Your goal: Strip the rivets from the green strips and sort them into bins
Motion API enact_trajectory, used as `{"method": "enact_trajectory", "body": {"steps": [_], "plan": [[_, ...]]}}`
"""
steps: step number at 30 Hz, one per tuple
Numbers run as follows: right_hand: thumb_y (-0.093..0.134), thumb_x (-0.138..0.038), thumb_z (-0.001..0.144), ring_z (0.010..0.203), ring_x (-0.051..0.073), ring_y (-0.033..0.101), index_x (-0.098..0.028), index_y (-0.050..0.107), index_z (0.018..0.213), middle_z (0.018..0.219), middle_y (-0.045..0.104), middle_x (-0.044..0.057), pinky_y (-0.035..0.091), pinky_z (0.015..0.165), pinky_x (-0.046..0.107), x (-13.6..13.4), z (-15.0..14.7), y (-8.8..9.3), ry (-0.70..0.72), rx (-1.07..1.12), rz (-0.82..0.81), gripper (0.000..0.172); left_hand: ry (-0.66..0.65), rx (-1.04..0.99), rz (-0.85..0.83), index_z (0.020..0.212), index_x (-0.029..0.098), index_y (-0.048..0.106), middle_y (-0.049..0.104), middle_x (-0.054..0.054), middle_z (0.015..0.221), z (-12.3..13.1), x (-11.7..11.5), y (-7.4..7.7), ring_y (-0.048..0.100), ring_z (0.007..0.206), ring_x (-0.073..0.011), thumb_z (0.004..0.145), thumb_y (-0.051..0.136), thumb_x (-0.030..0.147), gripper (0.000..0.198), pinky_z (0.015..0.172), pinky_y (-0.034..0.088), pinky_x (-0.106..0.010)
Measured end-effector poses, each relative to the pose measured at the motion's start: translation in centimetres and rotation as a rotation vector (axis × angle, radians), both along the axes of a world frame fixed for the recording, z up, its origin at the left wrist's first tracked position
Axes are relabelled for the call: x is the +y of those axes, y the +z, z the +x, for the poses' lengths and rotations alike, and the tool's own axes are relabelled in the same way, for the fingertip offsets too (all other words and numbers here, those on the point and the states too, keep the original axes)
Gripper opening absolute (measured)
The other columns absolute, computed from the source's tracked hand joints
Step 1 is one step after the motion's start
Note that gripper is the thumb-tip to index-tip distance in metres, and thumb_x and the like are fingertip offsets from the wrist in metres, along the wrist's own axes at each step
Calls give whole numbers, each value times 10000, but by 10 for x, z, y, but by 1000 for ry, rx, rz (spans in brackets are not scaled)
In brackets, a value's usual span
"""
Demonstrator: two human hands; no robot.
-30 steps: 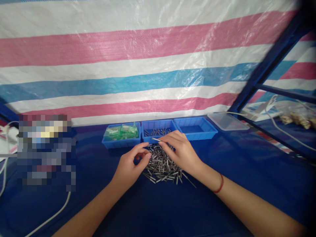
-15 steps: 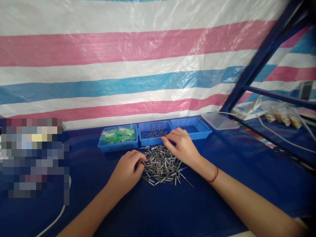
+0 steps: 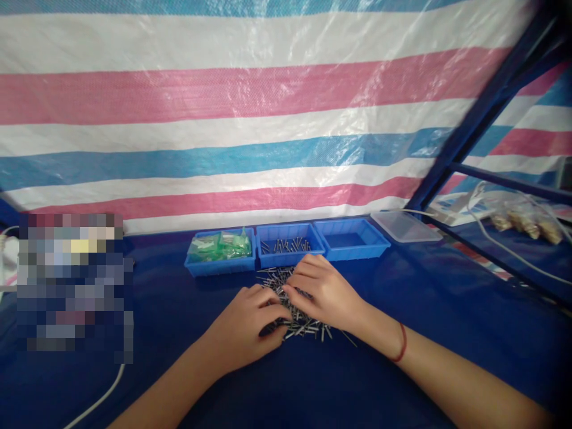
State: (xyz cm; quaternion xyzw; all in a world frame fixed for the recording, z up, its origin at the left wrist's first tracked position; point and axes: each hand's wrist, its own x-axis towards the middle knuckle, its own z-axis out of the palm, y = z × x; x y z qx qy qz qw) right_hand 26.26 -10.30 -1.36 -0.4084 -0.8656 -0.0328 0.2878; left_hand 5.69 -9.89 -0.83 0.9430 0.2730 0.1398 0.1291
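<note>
- Two hands: left hand half curled, thumb and fingertips slightly parted; right hand bent over the pile — cannot tell whether either grips a pin
- One pile of metal pins, too many to count, on the table, before the middle of three blue bins
- Long axes lie every way — one edge pin points near-right

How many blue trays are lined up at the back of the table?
3, side by side: the left tray holding green packets, the middle tray holding loose metal pins, and the right tray beside the see-through lid. I see none hidden in that row.
</note>
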Motion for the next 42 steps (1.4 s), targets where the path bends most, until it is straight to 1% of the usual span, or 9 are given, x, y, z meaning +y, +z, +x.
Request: {"method": "enact_trajectory", "body": {"steps": [5, 13, 19, 27, 33, 35, 38, 40, 42], "plan": [[476, -257, 914, 754, 176, 500, -183, 635, 700, 682, 592, 33, 329, 697, 328, -1, -3, 0, 43, 15, 4, 276, -30, 54, 17, 928, 255, 660, 627, -9, 922, 0, 0, -4, 543, 856, -162, 855, 592, 274, 101, 731, 348, -284], [456, -268, 925, 748, 178, 502, -179, 646, 702, 680, 594, 37, 342, 708, 324, 17, 10, -2, -43, 58, 29, 306, 3, 129, 136, 884, 228, 636, 626, 2, 888, 8, -3, -6, 545, 831, -155, 900, 541, 251, 100, 693, 319, -301], [438, -295, 935, 754, 186, 496, -178, 651, 718, 699, 601, 43, 330, 705, 331, 12, 11, 1, -36, 6, 50, 325, 34, 182, 205, 852, 186, 594, 598, -23, 851, 14, -5, -10, 536, 790, -162, 920, 461, 204, 151, 681, 325, -307], [468, -275, 924, 719, 163, 499, -164, 634, 686, 664, 585, 34, 322, 686, 302, 11, 10, 4, 25, -38, 8, 311, 109, 161, 183, 896, 167, 521, 556, -41, 892, 10, -4, -8, 517, 805, -175, 978, 308, 207, 232, 720, 361, -315], [494, -301, 910, 702, 149, 501, -165, 645, 721, 668, 584, 22, 321, 683, 288, 14, 13, 6, 72, 11, -20, 278, 213, 12, 48, 925, 172, 497, 559, -45, 907, 7, 6, -5, 528, 842, -178, 992, 255, 231, 258, 765, 401, -313], [512, -302, 894, 701, 148, 504, -170, 653, 751, 677, 589, 18, 318, 679, 288, 14, 13, 6, 121, 18, -32, 241, 215, -31, 10, 917, 178, 515, 560, -37, 898, 5, 9, 4, 536, 865, -173, 989, 289, 254, 249, 786, 406, -300], [509, -292, 892, 715, 153, 500, -171, 654, 755, 683, 591, 20, 314, 682, 292, 14, 14, 6, 123, -3, -30, 233, 65, 75, -60, 887, 200, 570, 577, -5, 884, 2, 10, 17, 558, 844, -157, 938, 464, 328, 173, 768, 406, -269], [500, -289, 896, 736, 162, 497, -170, 651, 745, 692, 594, 25, 310, 691, 299, 14, 14, 5, 88, -31, -19, 245, 6, 180, -67, 881, 212, 598, 593, 4, 890, 1, 7, 20, 574, 830, -160, 887, 557, 367, 161, 736, 402, -264], [494, -284, 899, 748, 167, 494, -169, 644, 729, 695, 597, 27, 306, 698, 305, 13, 13, 4, 65, -62, -8, 255, 9, 246, -24, 885, 214, 611, 606, -2, 915, 2, 4, 18, 584, 844, -172, 880, 572, 353, 144, 726, 396, -271]]}}
